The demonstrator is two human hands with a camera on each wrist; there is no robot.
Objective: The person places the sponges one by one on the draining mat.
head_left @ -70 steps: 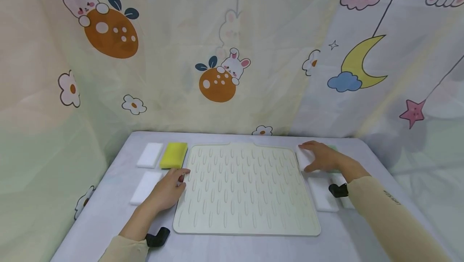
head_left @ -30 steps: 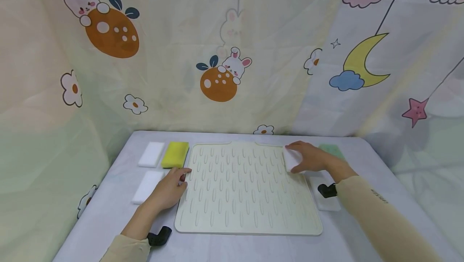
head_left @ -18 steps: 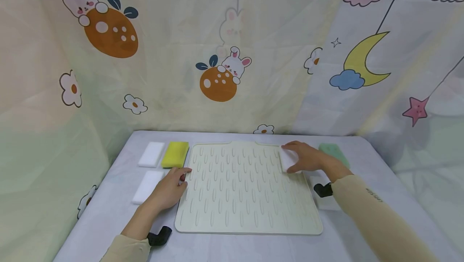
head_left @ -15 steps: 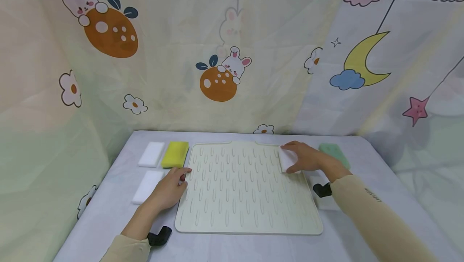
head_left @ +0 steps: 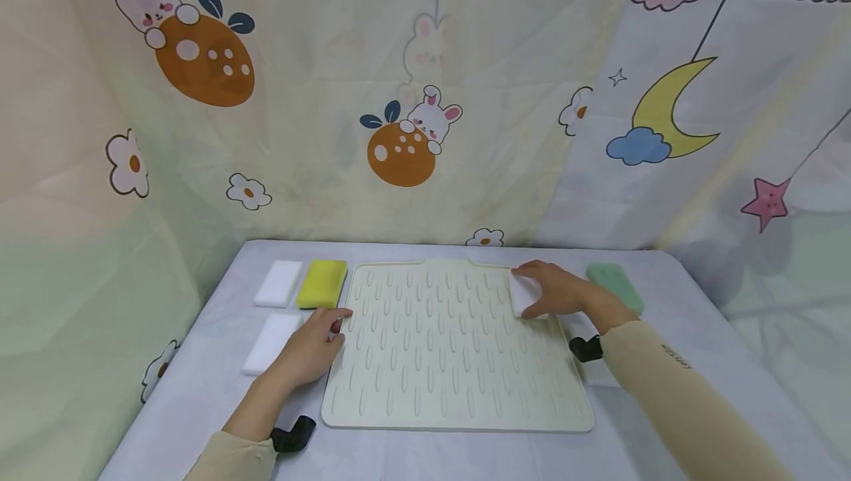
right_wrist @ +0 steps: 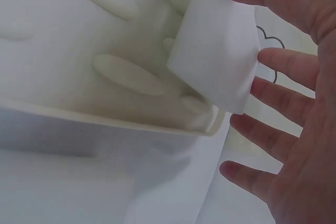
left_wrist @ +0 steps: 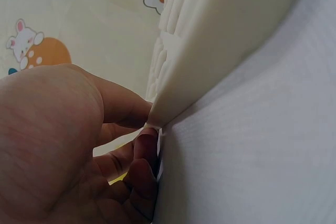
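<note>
A cream mat (head_left: 459, 370) with raised oval ridges lies in the middle of the table. My left hand (head_left: 307, 348) is at its left edge; the left wrist view shows a fingertip and thumb side against the mat's edge (left_wrist: 210, 51), with the other fingers curled below. At the mat's far right corner, my right hand (head_left: 557, 289) grips a white sponge (head_left: 525, 293) between thumb and fingers. In the right wrist view the white sponge (right_wrist: 215, 45) stands tilted over the mat's corner, the little finger apart from it.
Left of the mat lie two white sponges (head_left: 278, 283) and a yellow sponge (head_left: 322, 284). On the right are a green sponge (head_left: 614, 287) and a white sponge (head_left: 598, 374), partly hidden by the right sleeve (head_left: 665, 385). A printed curtain (head_left: 299, 134) stands behind the table (head_left: 412, 459).
My right hand has moved left, carrying the white sponge from beside the mat onto its far right corner. The green sponge has come into fuller view. My left hand has stayed in place.
</note>
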